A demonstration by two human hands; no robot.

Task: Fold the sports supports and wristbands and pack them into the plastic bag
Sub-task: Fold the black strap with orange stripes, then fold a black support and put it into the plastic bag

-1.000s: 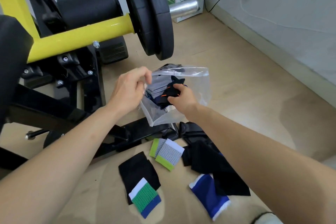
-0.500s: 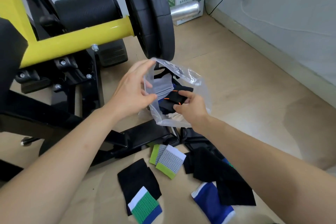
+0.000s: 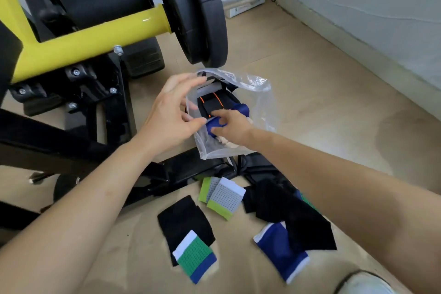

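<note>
The black support point(image 3: 212, 104) now lies released inside the plastic bag point(image 3: 262, 107), its rim pinched by the left hand point(image 3: 167, 114), the right hand point(image 3: 230, 124) pressing the contents down open-fingered (more wristbands point(image 3: 225, 198) wait at 6 o'clock).

Left hand point(image 3: 171, 114) pinching open a clear plastic bag point(image 3: 265, 107), right hand point(image 3: 230, 125) touching a blue support point(image 3: 242, 109) inside, grey-green wristband point(image 3: 226, 198) on floor point(image 3: 310, 79) nearby
</note>
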